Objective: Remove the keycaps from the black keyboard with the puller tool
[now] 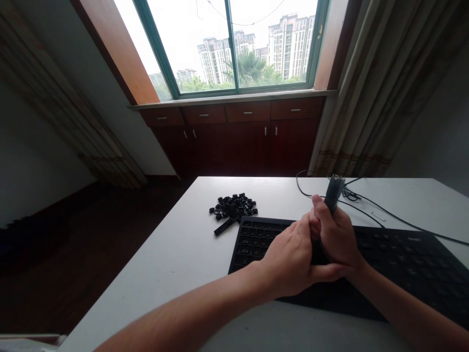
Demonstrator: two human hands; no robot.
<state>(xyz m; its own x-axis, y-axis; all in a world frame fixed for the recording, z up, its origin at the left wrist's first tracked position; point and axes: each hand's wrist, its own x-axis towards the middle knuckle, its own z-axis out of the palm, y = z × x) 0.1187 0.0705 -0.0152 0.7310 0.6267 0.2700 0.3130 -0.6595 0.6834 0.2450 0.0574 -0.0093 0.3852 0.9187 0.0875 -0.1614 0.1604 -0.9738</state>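
A black keyboard [399,259] lies on the white table [154,274], with my hands over its left half. My right hand [335,234] is shut around a dark grey tool [334,193], possibly a keycap puller, whose upper end sticks out above my fingers. My left hand [289,259] presses against my right hand, its thumb running under it. Whether my left hand holds the tool's lower end is hidden. Left of the keyboard lies a heap of black keycaps [232,208], with one long bar-shaped keycap [225,226] at its front.
A black cable [403,222] loops across the far side of the table and runs off to the right. The table's left edge drops to a dark floor. Wooden cabinets [234,142] and a window stand beyond the table, with a curtain [366,98] at the right.
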